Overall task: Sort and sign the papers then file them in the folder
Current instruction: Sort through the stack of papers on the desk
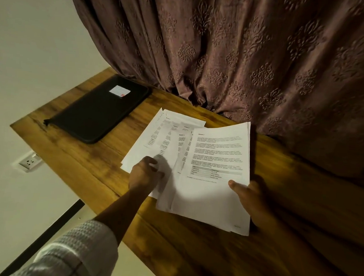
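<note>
Judged mid-sort: gripped printed stack (218,153) in right hand (250,197), touched fanned sheets (155,136) on wooden table (191,255) with left hand (144,174) (pinch or press unclear); noted black zip folder (97,113) closed, well apart; next likely needed ordering piles, then signing.

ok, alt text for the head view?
A person's right hand holds a stack of printed papers over a wooden table, while the left hand touches loose sheets spread on it. A closed black folder lies at the table's far left; a brown curtain hangs behind.

Top sheet (218,157) headed "Section 1"; body text too blurred; folder label (119,90) unreadable.
</note>
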